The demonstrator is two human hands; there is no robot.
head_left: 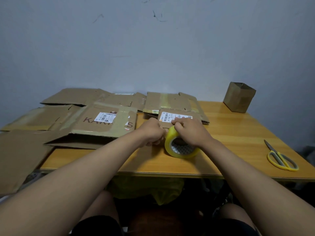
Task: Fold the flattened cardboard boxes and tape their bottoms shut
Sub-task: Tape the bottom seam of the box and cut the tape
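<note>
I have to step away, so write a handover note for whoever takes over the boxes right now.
Right hand grips the tape roll at the table's middle. Left hand is curled beside the roll; whether it pinches the tape end cannot be told.
Small labelled box lies just behind the hands.
Done: one folded box stands far right.
Left: flattened boxes at left and behind. Scissors lie right.

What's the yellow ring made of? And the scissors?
The tape roll looks like glossy clear-yellowish plastic tape wound around a patterned core, probably cardboard. The scissors seem to have grey metal blades and yellow plastic handles with grey inserts.
</note>
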